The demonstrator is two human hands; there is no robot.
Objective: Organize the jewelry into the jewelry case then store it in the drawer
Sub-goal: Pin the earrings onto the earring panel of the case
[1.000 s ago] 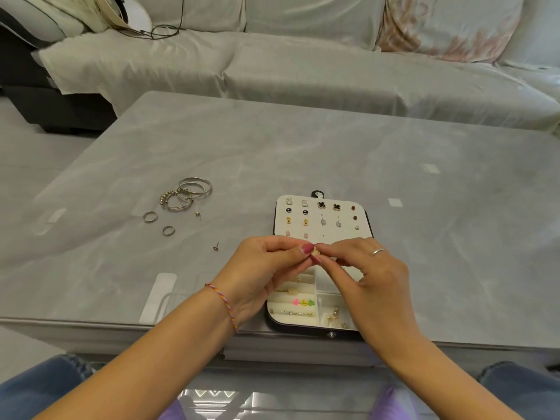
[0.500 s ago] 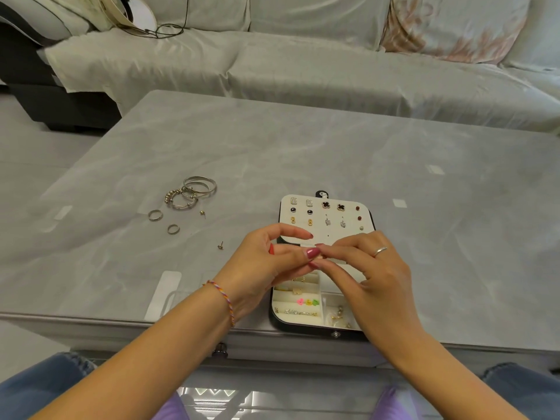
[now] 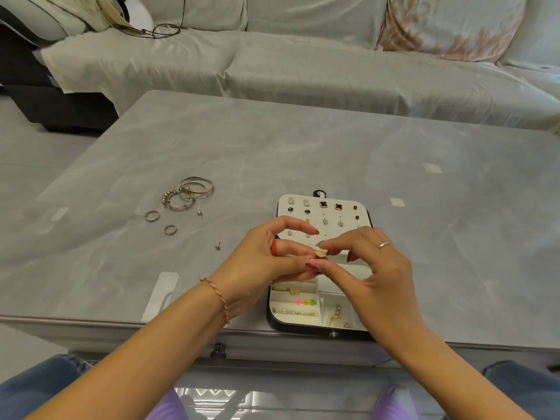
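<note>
An open black jewelry case (image 3: 315,327) with a cream lining lies at the table's near edge; its lid panel (image 3: 328,201) holds several stud earrings. Above the case both hands meet on a small tan earring (image 3: 320,254). My left hand (image 3: 266,262) pinches it between thumb and fingers, index finger arched above. My right hand (image 3: 372,274) pinches the same piece with thumb and index finger from the right. Loose on the table to the left lie silver bangles (image 3: 191,192), two rings (image 3: 152,216) (image 3: 170,229) and two small studs (image 3: 217,247) (image 3: 199,213).
The grey marble-look table (image 3: 333,140) stretches far behind the case. A drawer knob (image 3: 218,350) sits under the table's front edge. A covered sofa (image 3: 303,56) with a patterned cushion (image 3: 448,25) stands behind the table. My knees are at the bottom.
My left index finger has lifted off the pinch and arches above. The tan earring now shows between the fingertips. Both hands stay over the case.
</note>
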